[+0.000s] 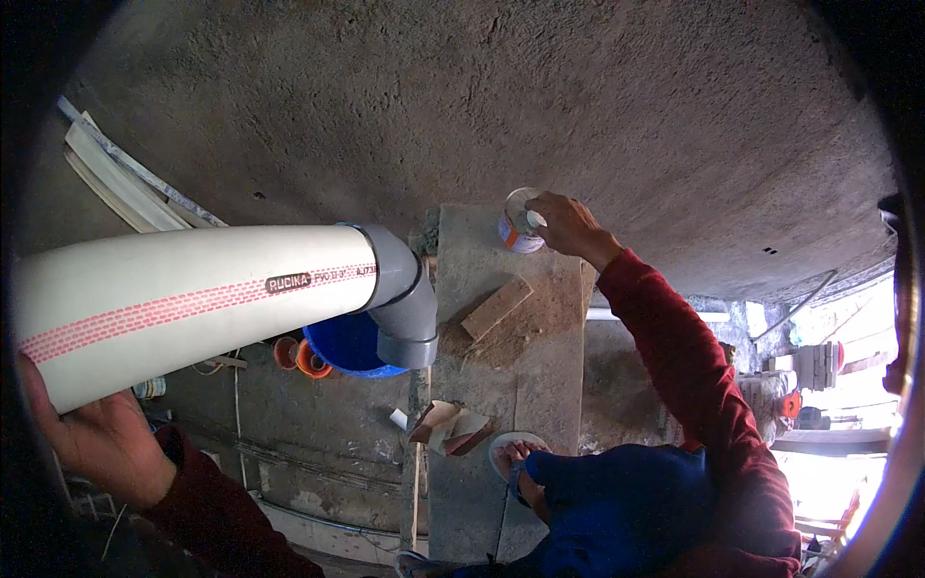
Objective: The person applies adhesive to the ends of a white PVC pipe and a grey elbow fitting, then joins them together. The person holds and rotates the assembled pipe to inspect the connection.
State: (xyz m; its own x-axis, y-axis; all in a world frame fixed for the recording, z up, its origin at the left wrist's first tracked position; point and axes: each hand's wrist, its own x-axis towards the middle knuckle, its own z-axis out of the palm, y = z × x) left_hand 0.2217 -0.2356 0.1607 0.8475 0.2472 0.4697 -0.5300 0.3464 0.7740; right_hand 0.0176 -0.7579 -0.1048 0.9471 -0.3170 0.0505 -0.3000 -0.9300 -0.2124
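A long white plastic pipe (202,284) with a dashed red stripe spans the left side, with a grey elbow fitting (405,301) on its right end. My left hand (111,438) holds the pipe from below near its left end, the palm against it and some fingers hidden behind. Farther off, my right hand (575,229) reaches to a small round can (520,234) with a white and orange label, standing on a wooden plank (496,385). Its fingers are closed at the can's top edge; whether they grip the rim or a lid is hard to see.
On the plank lie a piece of wood (496,306) in sawdust and crumpled sandpaper (451,429), near my foot (520,458). A blue bucket (352,342) and orange rings (310,361) are below, left of the plank. A rough cement wall (462,106) rises ahead.
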